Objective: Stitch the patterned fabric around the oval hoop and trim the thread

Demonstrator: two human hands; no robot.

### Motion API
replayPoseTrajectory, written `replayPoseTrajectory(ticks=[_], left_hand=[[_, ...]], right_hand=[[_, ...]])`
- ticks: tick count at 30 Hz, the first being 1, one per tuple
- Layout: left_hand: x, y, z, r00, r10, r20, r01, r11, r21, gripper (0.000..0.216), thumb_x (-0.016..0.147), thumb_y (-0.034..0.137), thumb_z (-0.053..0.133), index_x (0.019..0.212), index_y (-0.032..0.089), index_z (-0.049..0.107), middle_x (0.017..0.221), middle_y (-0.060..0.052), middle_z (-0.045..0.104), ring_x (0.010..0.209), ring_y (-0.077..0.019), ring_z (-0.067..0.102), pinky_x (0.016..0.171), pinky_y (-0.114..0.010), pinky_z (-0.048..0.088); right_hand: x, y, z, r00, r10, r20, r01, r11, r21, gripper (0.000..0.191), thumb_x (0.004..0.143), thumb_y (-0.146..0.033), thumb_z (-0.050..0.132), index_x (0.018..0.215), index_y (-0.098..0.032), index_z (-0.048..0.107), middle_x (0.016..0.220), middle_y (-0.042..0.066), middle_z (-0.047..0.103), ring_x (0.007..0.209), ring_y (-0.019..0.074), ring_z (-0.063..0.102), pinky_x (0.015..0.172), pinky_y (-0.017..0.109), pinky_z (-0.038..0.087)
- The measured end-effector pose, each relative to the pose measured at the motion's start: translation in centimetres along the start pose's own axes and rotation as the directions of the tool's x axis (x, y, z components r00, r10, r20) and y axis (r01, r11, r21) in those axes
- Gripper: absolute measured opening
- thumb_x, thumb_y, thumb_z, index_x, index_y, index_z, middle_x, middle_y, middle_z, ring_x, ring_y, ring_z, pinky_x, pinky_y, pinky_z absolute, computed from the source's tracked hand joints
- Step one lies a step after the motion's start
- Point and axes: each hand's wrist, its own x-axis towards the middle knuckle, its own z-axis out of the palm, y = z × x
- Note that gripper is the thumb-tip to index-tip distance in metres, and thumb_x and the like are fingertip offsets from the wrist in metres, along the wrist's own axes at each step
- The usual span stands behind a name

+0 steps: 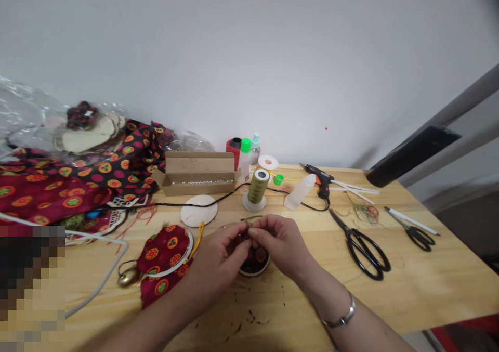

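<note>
My left hand (220,256) and my right hand (281,245) meet over a small round dark fabric piece (255,263) with a white rim on the wooden table (409,289). Both hands have fingers pinched together at the middle, on something small that I cannot make out; an olive thread seems to run up from them. A silver bracelet (345,315) circles my right wrist. Left of my left hand lies a red patterned fabric-covered disc (166,248) with a yellow strip, and a small brass bell (128,276).
An olive thread spool (258,185), a wooden disc (198,210), a cardboard box (198,174), glue bottles (245,157), a squeeze bottle (298,192) and a glue gun (319,178) stand behind. Large black scissors (362,245) and smaller scissors (415,232) lie right. Patterned fabric (58,191) piles left.
</note>
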Motion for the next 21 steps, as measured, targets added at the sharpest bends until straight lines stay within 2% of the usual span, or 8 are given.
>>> replayPoseTrajectory(ticks=[5,9,15,18,21], left_hand=[[0.07,0.49,-0.06,1.0,-0.019,-0.003,0.019,0.999,0.043,0.021,0.083,0.026,0.05,0.094,0.02,0.067,0.081,0.0,0.069,0.074,-0.016,0.06,0.069,-0.023,0.046],[0.1,0.71,-0.2,0.998,-0.049,-0.039,0.049,0.999,-0.014,0.018,0.083,0.028,0.051,0.087,0.02,0.067,0.076,0.001,0.066,0.071,-0.0142,0.057,0.066,-0.021,0.044],[0.5,0.33,-0.42,0.975,-0.22,-0.002,0.212,0.94,-0.267,0.02,0.079,0.033,0.058,0.071,0.015,0.065,0.055,0.004,0.052,0.051,-0.0081,0.043,0.049,-0.017,0.034],[0.64,-0.03,-0.43,0.956,-0.289,0.051,0.282,0.859,-0.427,0.019,0.075,0.033,0.064,0.069,0.014,0.065,0.054,0.004,0.052,0.047,-0.0053,0.039,0.043,-0.015,0.027],[0.66,-0.15,-0.46,0.939,-0.333,0.088,0.33,0.796,-0.508,0.019,0.071,0.032,0.068,0.068,0.013,0.066,0.053,0.003,0.054,0.043,-0.0031,0.036,0.04,-0.014,0.021]], right_hand=[[0.13,0.15,-0.04,0.999,-0.02,-0.026,0.019,0.999,-0.036,0.012,0.068,-0.028,0.062,0.063,-0.017,0.057,0.051,-0.003,0.057,0.043,0.0094,0.049,0.042,0.021,0.04],[0.27,0.2,-0.04,0.998,-0.019,-0.054,0.017,0.999,-0.037,0.01,0.068,-0.026,0.061,0.065,-0.017,0.057,0.052,-0.004,0.057,0.041,0.0083,0.048,0.041,0.021,0.04],[0.22,0.04,-0.06,0.999,-0.022,-0.03,0.021,0.999,-0.044,0.012,0.068,-0.027,0.061,0.064,-0.017,0.056,0.05,-0.005,0.054,0.041,0.0073,0.047,0.041,0.02,0.039],[0.18,0.06,-0.12,1.0,-0.017,-0.026,0.016,0.999,-0.035,0.013,0.067,-0.027,0.062,0.064,-0.016,0.056,0.05,-0.005,0.055,0.042,0.0067,0.046,0.041,0.019,0.039],[0.22,0.19,-0.22,1.0,-0.008,-0.003,0.008,1.0,-0.001,0.016,0.067,-0.029,0.064,0.065,-0.015,0.056,0.051,-0.004,0.055,0.043,0.0064,0.047,0.041,0.018,0.038]])
